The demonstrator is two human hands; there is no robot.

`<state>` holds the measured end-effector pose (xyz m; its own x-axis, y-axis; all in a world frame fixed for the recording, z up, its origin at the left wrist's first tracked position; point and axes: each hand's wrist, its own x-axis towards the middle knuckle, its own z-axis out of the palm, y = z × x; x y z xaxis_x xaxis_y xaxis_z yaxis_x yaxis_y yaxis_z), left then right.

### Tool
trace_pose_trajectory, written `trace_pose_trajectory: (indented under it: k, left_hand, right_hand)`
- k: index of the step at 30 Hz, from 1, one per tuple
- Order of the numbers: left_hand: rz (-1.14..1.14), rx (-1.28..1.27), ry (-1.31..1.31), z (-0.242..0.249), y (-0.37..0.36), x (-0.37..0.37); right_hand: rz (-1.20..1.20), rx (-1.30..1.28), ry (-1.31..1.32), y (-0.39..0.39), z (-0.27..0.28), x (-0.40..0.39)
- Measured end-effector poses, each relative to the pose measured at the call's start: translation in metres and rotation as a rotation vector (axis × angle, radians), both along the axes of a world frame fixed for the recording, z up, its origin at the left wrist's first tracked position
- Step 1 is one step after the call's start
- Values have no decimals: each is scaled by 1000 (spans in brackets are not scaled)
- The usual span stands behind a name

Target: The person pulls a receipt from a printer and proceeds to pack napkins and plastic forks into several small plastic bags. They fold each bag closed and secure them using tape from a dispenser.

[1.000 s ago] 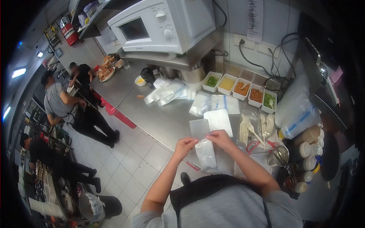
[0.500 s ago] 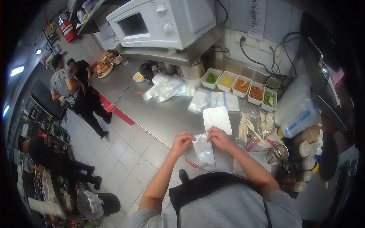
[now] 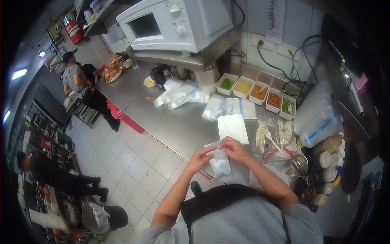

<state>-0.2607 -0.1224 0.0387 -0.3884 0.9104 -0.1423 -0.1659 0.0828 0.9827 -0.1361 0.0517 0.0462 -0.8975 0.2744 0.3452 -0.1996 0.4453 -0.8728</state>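
A clear plastic bag [image 3: 221, 164] hangs between my hands at the counter's front edge, with something pale inside it. My right hand [image 3: 232, 149] pinches the top of the bag. My left hand [image 3: 200, 158] is at the bag's upper left side, thumb and fingers closed on its edge. Just beyond lies a stack of white napkins [image 3: 232, 127]. Flat plastic bags [image 3: 239, 107] with blue print lie behind the napkins, and more clear bags [image 3: 183, 94] are spread to the left.
Five white food tubs [image 3: 242, 87] line the wall. Wooden forks [image 3: 262, 136], red scissors [image 3: 269, 154] and capped bottles [image 3: 325, 158] stand or lie to the right. A microwave [image 3: 178, 30] sits on a shelf. Other people [image 3: 44, 168] stand at the left.
My left hand has shifted slightly right and down along the bag's top, its fingers now stretched toward my right hand. At the far left, the other people have changed posture and position.
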Motion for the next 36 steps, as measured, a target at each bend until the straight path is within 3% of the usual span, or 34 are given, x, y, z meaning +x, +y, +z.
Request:
trace_pose_trajectory:
  k: [2,4,8,11,13,16,18,24,26,28,30,32,35,36]
  left_hand:
    - [52,33,-5,-3,-1,0]
    - [127,48,56,-6,-5,-2]
    - [127,76,97,17,-25,-4]
    - [13,70,273,52,-37,-26]
    - [-330,29,530,70,-39,-41]
    - [-460,-95,564,88,-42,-43]
    - [-417,-78,548,85,-44,-44]
    - [-334,-120,506,73,-51,-67]
    - [-161,-44,560,64,-55,-75]
    - [-125,-106,504,44,-58,-88]
    - [-47,-74,125,18,-56,-95]
    - [-44,2,-22,-4,-50,-102]
    - [-134,83,-97,-23,-30,-103]
    - [-140,107,-203,-14,-27,-95]
  right_hand:
    - [50,-205,-36,-8,4,5]
    - [98,-220,-78,-2,-19,4]
    - [169,-249,-103,-10,-8,1]
    - [231,-45,-156,-20,16,-2]
    - [271,32,-118,-28,30,-7]
    - [298,124,-46,-38,50,-14]
    - [271,136,-9,-41,60,-17]
    - [-104,66,113,-45,76,-6]
    - [-174,-339,166,-46,73,14]
    - [-279,-405,217,-49,79,46]
    - [-394,-495,264,-62,94,88]
    - [-598,-500,298,-75,99,142]
    - [-1112,-334,460,-87,98,228]
    - [-1255,-472,585,-93,103,258]
